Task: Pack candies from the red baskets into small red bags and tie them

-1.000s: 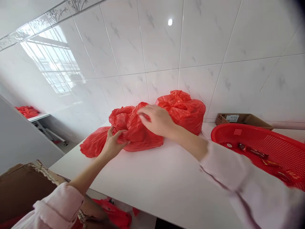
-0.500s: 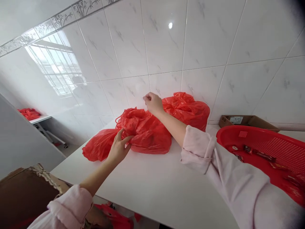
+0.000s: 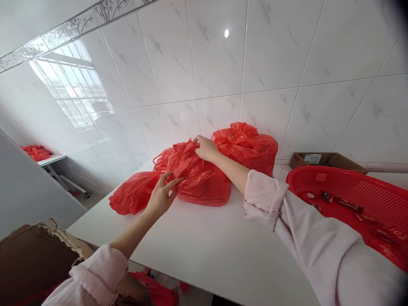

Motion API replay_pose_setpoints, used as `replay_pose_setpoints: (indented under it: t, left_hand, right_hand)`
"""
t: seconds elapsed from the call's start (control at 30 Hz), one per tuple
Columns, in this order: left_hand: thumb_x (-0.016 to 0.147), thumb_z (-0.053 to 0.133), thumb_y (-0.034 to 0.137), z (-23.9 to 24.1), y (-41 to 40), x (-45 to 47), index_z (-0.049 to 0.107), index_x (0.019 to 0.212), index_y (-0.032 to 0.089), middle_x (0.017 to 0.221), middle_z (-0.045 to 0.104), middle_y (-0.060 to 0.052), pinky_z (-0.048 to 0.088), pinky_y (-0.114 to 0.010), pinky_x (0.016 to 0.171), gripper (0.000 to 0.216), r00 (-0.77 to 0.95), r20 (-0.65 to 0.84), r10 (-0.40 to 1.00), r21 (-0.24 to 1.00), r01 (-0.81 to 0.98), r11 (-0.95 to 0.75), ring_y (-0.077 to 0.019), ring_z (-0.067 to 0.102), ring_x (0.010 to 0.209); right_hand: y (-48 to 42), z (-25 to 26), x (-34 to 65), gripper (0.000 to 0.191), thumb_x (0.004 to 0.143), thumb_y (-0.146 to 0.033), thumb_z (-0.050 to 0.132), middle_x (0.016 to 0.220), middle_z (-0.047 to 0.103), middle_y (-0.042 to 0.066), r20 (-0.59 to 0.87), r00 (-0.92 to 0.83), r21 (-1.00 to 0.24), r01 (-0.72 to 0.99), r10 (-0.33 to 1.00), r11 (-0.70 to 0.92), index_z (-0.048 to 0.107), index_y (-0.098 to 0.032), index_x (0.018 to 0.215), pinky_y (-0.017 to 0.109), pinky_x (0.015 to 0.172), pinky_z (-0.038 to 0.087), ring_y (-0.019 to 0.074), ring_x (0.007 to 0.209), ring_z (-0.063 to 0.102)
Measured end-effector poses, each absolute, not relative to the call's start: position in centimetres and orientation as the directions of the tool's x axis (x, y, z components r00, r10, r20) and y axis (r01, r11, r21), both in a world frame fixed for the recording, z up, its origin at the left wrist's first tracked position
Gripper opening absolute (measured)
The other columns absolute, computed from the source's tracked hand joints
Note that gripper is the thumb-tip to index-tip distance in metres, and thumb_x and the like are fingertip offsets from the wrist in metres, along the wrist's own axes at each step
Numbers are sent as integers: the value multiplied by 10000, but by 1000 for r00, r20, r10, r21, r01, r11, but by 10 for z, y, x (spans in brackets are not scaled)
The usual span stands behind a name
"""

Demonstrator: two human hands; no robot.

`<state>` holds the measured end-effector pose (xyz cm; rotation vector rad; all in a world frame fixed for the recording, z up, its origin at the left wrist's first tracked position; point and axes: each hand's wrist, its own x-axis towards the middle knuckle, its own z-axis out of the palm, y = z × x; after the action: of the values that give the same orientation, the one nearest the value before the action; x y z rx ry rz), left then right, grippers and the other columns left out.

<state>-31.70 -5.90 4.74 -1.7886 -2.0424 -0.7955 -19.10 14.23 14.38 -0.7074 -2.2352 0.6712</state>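
Note:
Three filled red plastic bags lie in a row on the white table (image 3: 204, 250) against the tiled wall. My right hand (image 3: 206, 147) is closed on the top of the middle red bag (image 3: 200, 182), pinching its gathered plastic. My left hand (image 3: 162, 193) lies on the same bag's lower left side with fingers spread, pressing it down. The left red bag (image 3: 129, 196) lies beside my left hand. The right red bag (image 3: 247, 146) stands just behind my right wrist. Both arms wear pale pink sleeves.
A red perforated basket (image 3: 350, 195) with several small red packets sits at the right. A shallow cardboard box (image 3: 321, 160) lies behind it by the wall. A torn cardboard box (image 3: 35, 250) stands at the lower left, off the table's edge. More red bags (image 3: 36, 151) lie on a far shelf.
My right hand rose above the bags, then came back down and closed on the middle bag's top. My left hand stayed on the bag, its fingers now spread flatter.

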Motion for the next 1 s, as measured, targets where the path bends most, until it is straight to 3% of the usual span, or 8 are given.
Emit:
replay_pose_setpoints:
  t: [0.13,0.27,0.5,0.63,0.77,0.83,0.93,1.0]
  left_hand:
    - [900,487,228,54,-56,-313,482,1379,395,1274,496,-64,535,-353,793,507,-190,540,820,231,970,72,-239,582,1067]
    - [880,525,302,55,-51,-309,368,1456,313,1127,555,-75,517,-414,800,597,-265,517,814,297,947,119,-264,577,992]
    - [790,625,434,54,-49,-319,582,1261,274,1176,522,-86,457,-489,963,500,-379,444,812,470,870,148,-305,529,1133]
    - [774,629,432,81,-48,-329,527,1279,297,1284,508,-79,432,-485,1026,533,-366,430,825,588,807,52,-292,484,1241]
    - [923,353,513,124,-38,-327,168,1471,343,1435,380,-131,504,-469,951,603,-430,455,780,735,675,-57,-257,528,1229]
    - [895,435,553,138,-31,-317,38,1507,385,1487,329,-140,490,-497,969,749,-406,427,808,769,633,-88,-287,495,1276]
    - [753,669,574,139,-22,-299,156,1509,419,1559,218,-105,372,-575,1063,927,-314,389,866,662,749,-26,-371,239,1434]
    - [698,703,617,130,-18,-289,337,1456,414,1579,150,-84,349,-589,1075,867,-292,345,892,585,810,39,-396,152,1454]
  right_hand:
    - [156,166,-175,343,828,-66,397,1166,587,68,607,-410,-652,232,681,722,546,-219,1096,312,800,483,171,961,585]
    - [171,180,-160,307,797,3,345,1014,627,51,767,-137,-623,71,627,779,570,-194,864,316,885,461,152,945,586]
    - [196,194,-133,257,846,-65,337,926,614,22,736,170,-636,-161,656,755,517,-215,951,317,813,493,134,844,607]
    - [181,187,-120,227,864,-142,354,878,619,1,713,-30,-686,-241,701,687,542,-226,958,287,739,497,132,795,606]
    - [140,172,-100,213,860,-221,420,805,600,-21,675,-314,-735,-207,668,646,582,-244,997,276,711,481,139,745,587]
    - [119,167,-88,234,862,-263,462,709,556,-40,646,-476,-734,-174,597,656,594,-264,1055,279,695,468,138,687,560]
    - [102,169,-80,272,880,-358,504,664,534,-45,609,-660,-687,-161,440,709,600,-274,1120,285,696,455,135,659,533]
    - [107,176,-87,316,910,-440,470,817,604,-6,668,-569,-649,-130,480,749,585,-264,1147,298,737,461,149,751,563]
